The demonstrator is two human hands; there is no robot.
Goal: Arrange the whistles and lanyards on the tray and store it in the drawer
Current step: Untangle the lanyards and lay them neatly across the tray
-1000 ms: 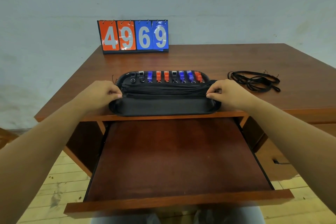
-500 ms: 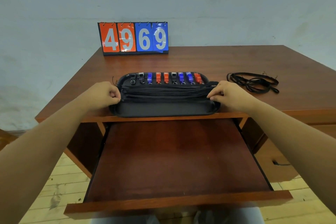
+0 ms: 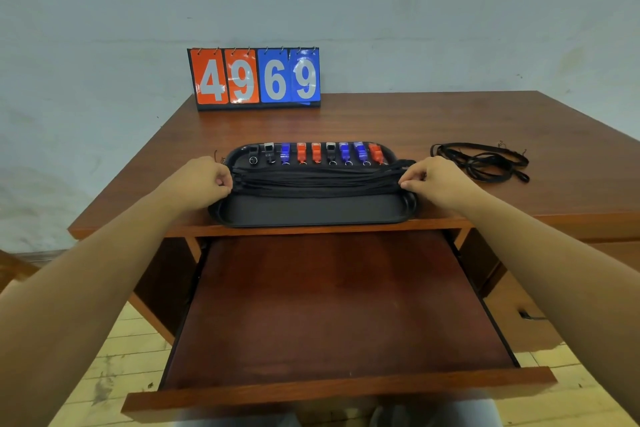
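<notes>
Black lanyards (image 3: 315, 178) pinched, L hand (image 3: 199, 180), R hand (image 3: 434, 180), fingers curled

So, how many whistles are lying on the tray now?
9, in one row along the far side of the tray: two black whistles, blue, two orange, black, two blue, orange.

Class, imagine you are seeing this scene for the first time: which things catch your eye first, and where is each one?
The flip scoreboard reading 4969 in orange and blue stands at the back of the desk against the wall. In front of it a black tray holds a row of black, blue and orange whistles, with the left hand and right hand pinching the ends of a bundle of black lanyards. Below, the drawer is pulled open.
</notes>
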